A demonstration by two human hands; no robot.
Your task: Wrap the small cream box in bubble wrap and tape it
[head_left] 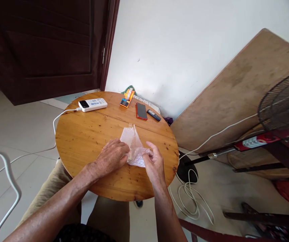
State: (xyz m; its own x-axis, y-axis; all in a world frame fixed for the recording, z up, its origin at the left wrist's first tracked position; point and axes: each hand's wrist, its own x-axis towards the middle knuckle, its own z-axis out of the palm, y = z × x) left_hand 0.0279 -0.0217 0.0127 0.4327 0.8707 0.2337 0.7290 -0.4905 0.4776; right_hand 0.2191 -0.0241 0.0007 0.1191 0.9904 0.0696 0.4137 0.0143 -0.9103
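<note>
A folded sheet of clear bubble wrap (136, 151) lies on the round wooden table (88, 148), one corner pointing away from me. My left hand (114, 153) rests at its left edge with fingers curled onto the plastic. At the right edge, my right hand (155, 161) pinches the wrap between thumb and fingers, its index finger raised a little. Whether anything is wrapped inside cannot be made out.
Toward the table's back stand a white power bank (94, 104) with a cable, an orange tape dispenser (127, 97), a red-edged phone (141, 111) and a dark remote (153, 115). A fan (280, 104) and coiled white cable (192, 198) are to the right.
</note>
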